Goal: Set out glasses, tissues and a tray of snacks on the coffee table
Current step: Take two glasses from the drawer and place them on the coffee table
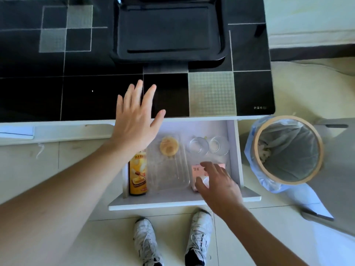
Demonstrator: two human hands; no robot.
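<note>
Both hands open: left hand spread, holding nothing; right hand fingers over tissue pack.

There is one view only, from a wide-angle camera worn on the person's head. It looks steeply down and a little forward, so the person's own shoes stand at the bottom edge and both forearms run in from the lower corners. The open drawer lies near the middle, close below the lens. The black worktop fills the upper half, farther off. A bin sits at the right. Straight edges bow towards the borders, as a wide lens gives. No second view shares the scene.
</note>
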